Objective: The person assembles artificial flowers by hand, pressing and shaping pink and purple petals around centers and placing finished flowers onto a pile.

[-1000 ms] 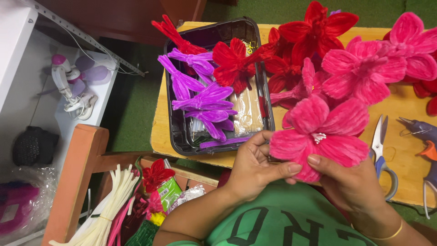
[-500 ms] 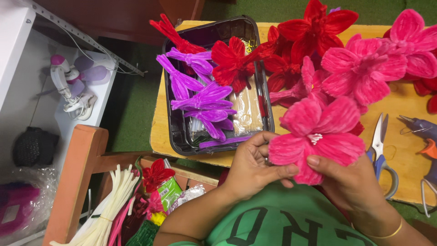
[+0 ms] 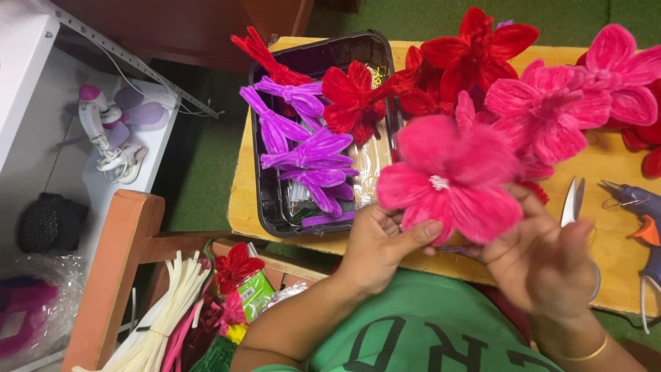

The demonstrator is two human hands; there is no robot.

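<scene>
A pink chenille flower [image 3: 451, 180] is held above the near edge of the wooden counter [image 3: 606, 227], pinched from beneath by the left hand [image 3: 379, 244] and the right hand [image 3: 544, 265], both closed on it. Its soft petals could be crushed by too tight a grip. The scissors [image 3: 571, 203] beside the right hand could be knocked.

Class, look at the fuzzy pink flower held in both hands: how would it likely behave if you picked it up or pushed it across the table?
The pink flower looks fuzzy and open-petalled, so it is probably very light. The left hand and right hand hold it at its lower edge, yet its petals stay spread, suggesting bendable stiffness. Pushed, it would likely drag, not roll.
</scene>
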